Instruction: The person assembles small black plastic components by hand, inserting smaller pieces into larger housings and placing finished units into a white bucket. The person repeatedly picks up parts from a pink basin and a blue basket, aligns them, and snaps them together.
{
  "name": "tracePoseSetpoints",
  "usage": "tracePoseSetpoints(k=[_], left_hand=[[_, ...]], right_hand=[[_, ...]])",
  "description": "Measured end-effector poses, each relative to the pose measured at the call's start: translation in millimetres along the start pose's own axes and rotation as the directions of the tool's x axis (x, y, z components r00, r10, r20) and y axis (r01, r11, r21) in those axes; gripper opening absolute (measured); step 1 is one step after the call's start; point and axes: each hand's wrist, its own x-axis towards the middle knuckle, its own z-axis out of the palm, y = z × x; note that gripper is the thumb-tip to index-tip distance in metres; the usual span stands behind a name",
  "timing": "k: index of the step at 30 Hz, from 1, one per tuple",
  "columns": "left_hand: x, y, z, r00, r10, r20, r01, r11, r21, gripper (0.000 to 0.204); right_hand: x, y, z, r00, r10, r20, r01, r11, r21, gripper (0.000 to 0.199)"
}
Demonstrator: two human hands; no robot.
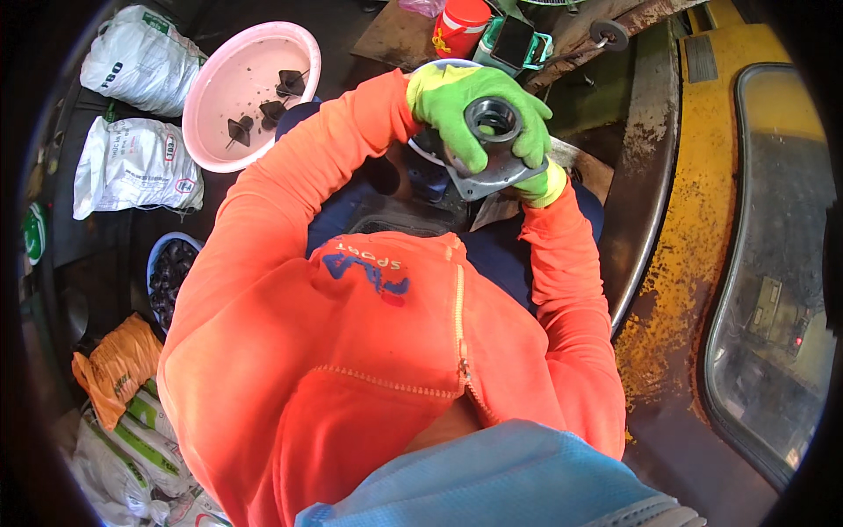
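A dark grey part (493,182) with a round ring-shaped collar and a flat, cornered flange with small holes is held up in front of me, tilted. My left hand (458,107), in a green glove, reaches over it from the left with its fingers curled round the collar. From the right, my right hand (543,183), gloved the same way, grips the flange side; its fingers are partly hidden by the part. Below the hands, a pale-rimmed basin (423,151) is mostly covered by my arms and the part.
To the left stands a pink basin (200,105) with three dark flanged pieces (272,112). White sacks (140,66), a blue basin (156,255) of black pieces and an orange bag (118,369) lie further left. A red jug (461,25) is ahead; a rusty yellow machine (680,263) borders the right.
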Motion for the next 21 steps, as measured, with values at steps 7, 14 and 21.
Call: tracePoseSetpoints(k=[7, 14, 21], left_hand=[[-9, -8, 6, 0.874, -0.088, -0.479, 0.116, 0.993, 0.028, 0.043], [-3, -4, 38, 0.66, -0.033, -0.75, 0.214, 0.966, 0.146, 0.045], [-8, 2, 23, 0.815, -0.015, -0.579, 0.112, 0.985, 0.132, 0.04]], right_hand=[[35, -9, 1, 0.897, -0.209, -0.39, -0.013, 0.869, -0.495, 0.059], [45, -6, 14, 0.8, -0.078, -0.595, 0.069, 0.997, -0.037, 0.053], [23, -25, -4, 0.952, 0.004, -0.305, -0.014, 0.999, -0.03, 0.06]])
